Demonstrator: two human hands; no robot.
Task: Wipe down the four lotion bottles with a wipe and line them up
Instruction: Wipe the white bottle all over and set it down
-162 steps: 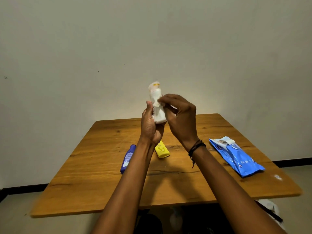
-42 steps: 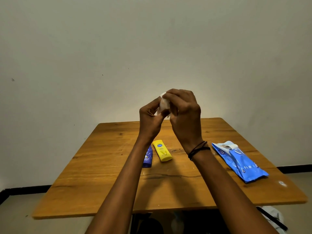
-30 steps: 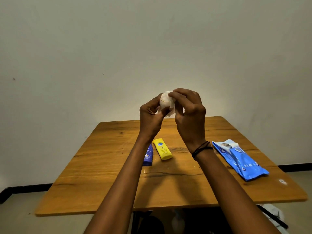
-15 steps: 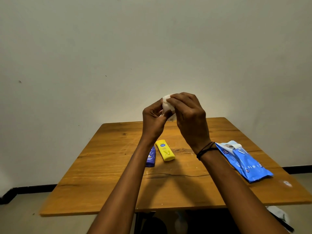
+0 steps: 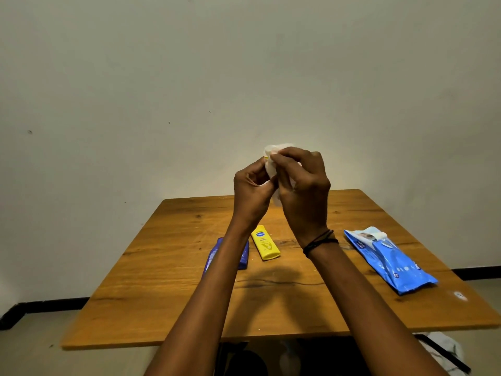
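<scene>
Both hands are raised above the wooden table (image 5: 162, 294). My left hand (image 5: 250, 191) grips a white lotion bottle (image 5: 270, 165), mostly hidden between my palms. My right hand (image 5: 302, 185) presses a white wipe (image 5: 282, 149) around the bottle's top. A yellow lotion bottle (image 5: 265, 242) lies flat on the table below my hands. To its left lies a dark blue lotion bottle (image 5: 244, 257), partly hidden behind my left forearm. A fourth bottle is not visible.
A blue pack of wipes (image 5: 390, 260) lies on the right side of the table, its flap open. A small white scrap (image 5: 460, 295) sits near the right front corner. A plain wall stands behind the table. Cloth lies on the floor at the lower right.
My hands have kept turning the white bottle inside the wipe; earlier it stood taller out of my grip. The view has shifted slightly, and the bottles on the table have not moved.
</scene>
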